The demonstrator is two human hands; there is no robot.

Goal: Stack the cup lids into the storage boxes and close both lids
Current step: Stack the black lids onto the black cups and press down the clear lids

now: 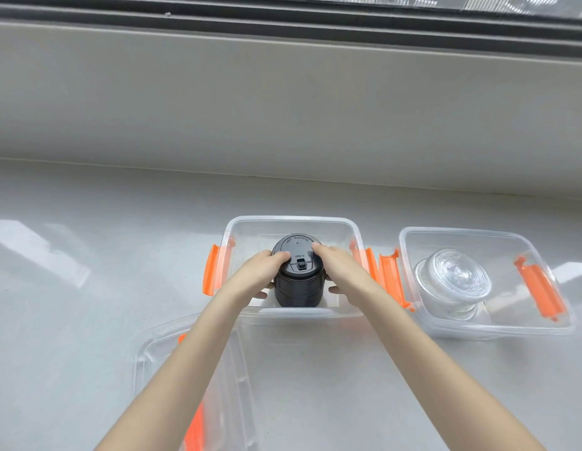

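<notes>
Nearest, one clear box lid [159, 369] is lying on the glossy tabletop [71, 288], below-left of the middle box [291, 222]. Both grips, left hand [263, 275] and right hand [341, 271], are clasping one black ribbed lid stack [297, 284] standing inside it. Two clear orange-latched boxes are touching; the right box [543, 323] is holding one clear lid stack [455, 281].
</notes>
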